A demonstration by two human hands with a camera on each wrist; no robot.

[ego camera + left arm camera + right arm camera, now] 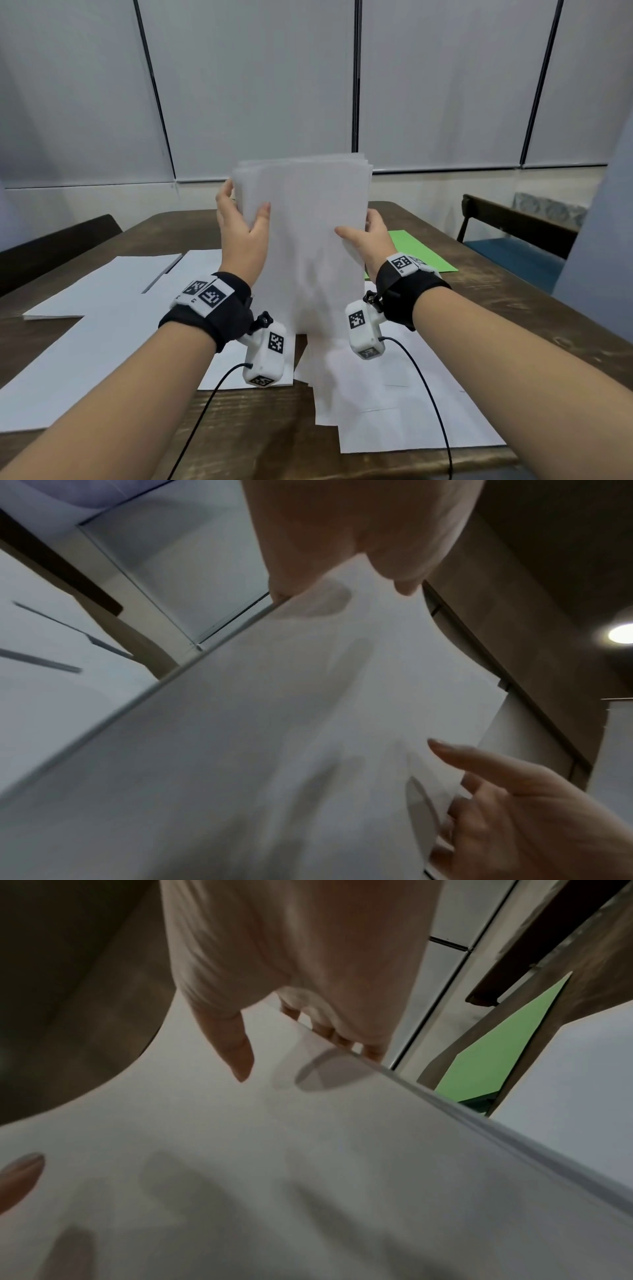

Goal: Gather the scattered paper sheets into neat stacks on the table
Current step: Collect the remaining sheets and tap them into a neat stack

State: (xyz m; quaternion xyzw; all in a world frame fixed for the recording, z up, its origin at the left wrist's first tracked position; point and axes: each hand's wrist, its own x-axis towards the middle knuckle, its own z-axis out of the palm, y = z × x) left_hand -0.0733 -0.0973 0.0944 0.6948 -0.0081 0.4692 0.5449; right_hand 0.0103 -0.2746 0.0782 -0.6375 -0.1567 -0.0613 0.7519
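Broadly spread: dark wooden surface, strewn with loose white paper sheets and one green sheet. Upright above its middle, long axis vertical: white paper bundle, side edges clamped between left hand and right hand.

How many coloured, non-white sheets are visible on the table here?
1: a green sheet lies flat at the table's far right, behind the right hand. The upright white stack held in both hands may hide others.
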